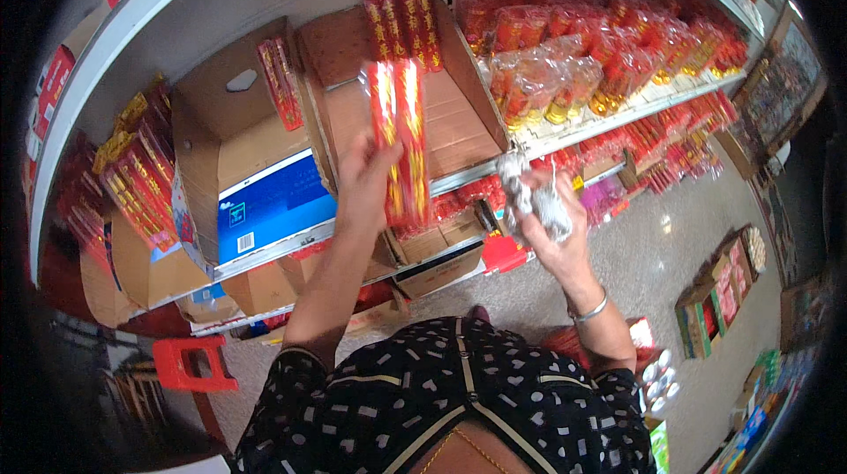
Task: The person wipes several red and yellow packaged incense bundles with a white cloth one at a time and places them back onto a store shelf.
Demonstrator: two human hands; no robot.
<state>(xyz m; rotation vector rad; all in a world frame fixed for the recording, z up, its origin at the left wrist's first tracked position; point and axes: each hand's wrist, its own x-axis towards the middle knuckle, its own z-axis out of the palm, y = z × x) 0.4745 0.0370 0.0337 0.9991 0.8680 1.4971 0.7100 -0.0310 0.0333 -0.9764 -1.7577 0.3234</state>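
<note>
My left hand [370, 169] grips a clear-wrapped pack of long red candles with gold markings [399, 143], held upright and somewhat blurred in front of a cardboard box [463, 123] on the shelf. More such red packs [401, 27] stand at the back of that box. To the right, my right hand [552, 209] holds a crumpled white and grey bundle [546, 206], perhaps cloth or plastic, near the shelf's front edge.
Left of the box is an open carton with a blue flap [274, 202] and a small red pack [279, 83]. Plastic-wrapped red and gold goods [569, 77] fill the right shelf. A red plastic stool [195, 363] stands lower left; an open carton [718, 292] lies on the floor at right.
</note>
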